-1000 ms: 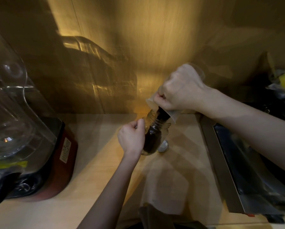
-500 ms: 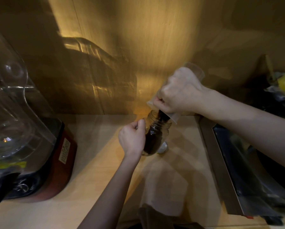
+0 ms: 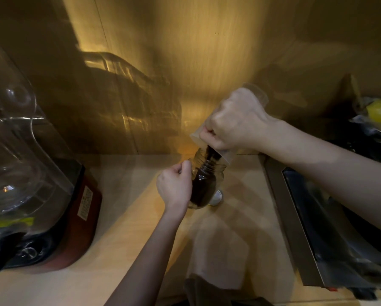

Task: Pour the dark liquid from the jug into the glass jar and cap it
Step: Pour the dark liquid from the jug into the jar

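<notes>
A small glass jar (image 3: 207, 184) stands on the wooden counter (image 3: 127, 228), more than half full of dark liquid. My left hand (image 3: 175, 187) grips its left side. My right hand (image 3: 234, 124) holds a clear plastic jug (image 3: 223, 154) tipped steeply over the jar's mouth, and a dark stream runs from the jug's rim into the jar. Just behind the jar on the right, a round metal cap (image 3: 216, 196) lies on the counter.
A blender (image 3: 52, 195) with a clear dome cover and red base fills the left. A steel sink (image 3: 317, 228) lies at the right, with a yellow object (image 3: 380, 110) at its far end. A wooden wall rises behind. A dark cloth (image 3: 207, 290) lies at the front edge.
The jug has tipped slightly further and sunk closer to the jar's mouth. The liquid in the jar has risen a little. My left hand has stayed on the jar.
</notes>
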The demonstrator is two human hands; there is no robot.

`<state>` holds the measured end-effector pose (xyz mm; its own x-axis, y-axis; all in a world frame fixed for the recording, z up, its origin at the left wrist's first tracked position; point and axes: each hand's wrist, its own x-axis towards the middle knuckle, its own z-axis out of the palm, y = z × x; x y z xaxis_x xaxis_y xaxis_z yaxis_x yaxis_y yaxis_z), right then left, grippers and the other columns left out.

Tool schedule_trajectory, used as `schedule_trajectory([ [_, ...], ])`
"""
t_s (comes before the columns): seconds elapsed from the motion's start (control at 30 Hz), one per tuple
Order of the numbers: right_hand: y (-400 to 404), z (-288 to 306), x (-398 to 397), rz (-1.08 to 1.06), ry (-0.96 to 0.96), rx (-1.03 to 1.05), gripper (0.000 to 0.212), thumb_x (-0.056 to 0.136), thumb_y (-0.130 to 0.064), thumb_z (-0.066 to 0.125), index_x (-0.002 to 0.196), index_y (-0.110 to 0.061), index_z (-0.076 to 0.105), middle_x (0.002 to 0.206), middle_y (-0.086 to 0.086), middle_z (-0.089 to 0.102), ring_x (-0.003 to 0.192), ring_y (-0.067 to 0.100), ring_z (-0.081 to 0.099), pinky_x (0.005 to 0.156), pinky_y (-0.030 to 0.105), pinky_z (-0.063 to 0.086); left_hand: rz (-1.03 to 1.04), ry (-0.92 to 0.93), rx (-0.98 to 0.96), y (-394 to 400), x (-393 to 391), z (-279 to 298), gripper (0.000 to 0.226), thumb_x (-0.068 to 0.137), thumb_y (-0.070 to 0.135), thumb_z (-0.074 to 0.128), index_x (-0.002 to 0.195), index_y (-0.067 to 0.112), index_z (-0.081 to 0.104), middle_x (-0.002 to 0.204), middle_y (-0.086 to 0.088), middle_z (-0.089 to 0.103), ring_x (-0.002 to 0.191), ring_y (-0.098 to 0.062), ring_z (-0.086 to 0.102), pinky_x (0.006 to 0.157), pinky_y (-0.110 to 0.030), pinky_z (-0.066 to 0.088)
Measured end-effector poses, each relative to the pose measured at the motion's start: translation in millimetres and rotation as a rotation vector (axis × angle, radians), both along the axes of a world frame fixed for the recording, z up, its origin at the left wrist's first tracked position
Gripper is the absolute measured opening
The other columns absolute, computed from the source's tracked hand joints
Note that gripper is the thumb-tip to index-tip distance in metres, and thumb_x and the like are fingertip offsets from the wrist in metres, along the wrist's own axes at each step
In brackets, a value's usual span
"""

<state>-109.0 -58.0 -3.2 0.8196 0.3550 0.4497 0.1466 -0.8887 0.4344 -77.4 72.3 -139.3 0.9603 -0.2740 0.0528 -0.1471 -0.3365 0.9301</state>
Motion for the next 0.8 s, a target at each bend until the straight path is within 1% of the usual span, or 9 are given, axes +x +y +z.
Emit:
schedule_trajectory([
  [0.1, 2.2, -1.3, 1.6, 0.0, 0.003, -0.007, 0.049, 0.073, -0.031, 0.038, 0.03, -0.012, 0.053, 0.028, 0.007, 0.049, 0.023, 0.022, 0.046, 0.044, 0.016, 0.025, 0.006, 0.017, -0.011, -0.2, -0.2, -1.1, 0.035, 0.072, 0.034, 0.041, 0.046, 0.01, 0.044, 0.054, -0.013, 0.031, 0.053, -0.025, 0.03, 0.052, -0.037, 0.03],
  [0.27, 2.5, 0.9, -0.5, 0.022, -0.015, -0.012, 0.049, 0.075, -0.029, 0.038, 0.03, -0.012, 0.052, 0.028, 0.006, 0.049, 0.023, 0.021, 0.046, 0.044, 0.017, 0.025, 0.005, 0.02, -0.025, 1.4, -0.5, 1.4, 0.034, 0.072, 0.032, 0.042, 0.046, 0.012, 0.04, 0.054, -0.012, 0.03, 0.051, -0.023, 0.03, 0.052, -0.036, 0.028],
  [0.37, 4.0, 2.4, -1.0, -0.002, -0.009, -0.022, 0.05, 0.074, -0.03, 0.037, 0.031, -0.013, 0.053, 0.028, 0.006, 0.049, 0.024, 0.021, 0.047, 0.045, 0.017, 0.025, 0.014, 0.015, -0.02, 0.9, -0.2, 3.4, 0.034, 0.072, 0.033, 0.042, 0.045, 0.012, 0.038, 0.056, -0.013, 0.029, 0.053, -0.026, 0.029, 0.053, -0.036, 0.028],
  [0.53, 2.9, 3.4, -1.4, -0.006, 0.003, -0.014, 0.051, 0.076, -0.031, 0.037, 0.031, -0.011, 0.053, 0.029, 0.007, 0.051, 0.025, 0.021, 0.048, 0.043, 0.017, 0.028, 0.013, 0.014, -0.029, 0.4, -2.0, 5.9, 0.034, 0.071, 0.033, 0.041, 0.045, 0.012, 0.04, 0.055, -0.013, 0.029, 0.053, -0.025, 0.029, 0.053, -0.036, 0.028],
  [0.6, 3.3, 4.9, -1.1, 0.012, 0.002, -0.006, 0.051, 0.076, -0.03, 0.037, 0.031, -0.011, 0.053, 0.029, 0.007, 0.05, 0.024, 0.022, 0.047, 0.042, 0.018, 0.03, 0.024, 0.013, -0.023, 0.4, -2.9, 7.6, 0.034, 0.071, 0.032, 0.041, 0.045, 0.012, 0.037, 0.056, -0.013, 0.028, 0.053, -0.024, 0.028, 0.053, -0.035, 0.027],
  [0.73, 6.3, 7.8, -2.1, 0.034, -0.008, -0.05, 0.05, 0.075, -0.03, 0.038, 0.031, -0.012, 0.052, 0.029, 0.007, 0.05, 0.024, 0.021, 0.047, 0.042, 0.018, 0.027, 0.026, -0.002, -0.038, 1.7, -5.4, 9.8, 0.038, 0.078, 0.024, 0.045, 0.044, 0.013, 0.032, 0.053, -0.01, 0.027, 0.049, -0.02, 0.026, 0.052, -0.034, 0.025],
  [0.8, 7.0, 10.3, -2.6, 0.04, -0.02, -0.049, 0.049, 0.075, -0.029, 0.038, 0.031, -0.012, 0.051, 0.029, 0.006, 0.049, 0.024, 0.021, 0.046, 0.042, 0.018, 0.026, 0.032, 0.0, -0.047, 1.3, -5.7, 11.1, 0.039, 0.078, 0.025, 0.044, 0.044, 0.014, 0.03, 0.054, -0.011, 0.027, 0.049, -0.019, 0.026, 0.052, -0.035, 0.025],
])
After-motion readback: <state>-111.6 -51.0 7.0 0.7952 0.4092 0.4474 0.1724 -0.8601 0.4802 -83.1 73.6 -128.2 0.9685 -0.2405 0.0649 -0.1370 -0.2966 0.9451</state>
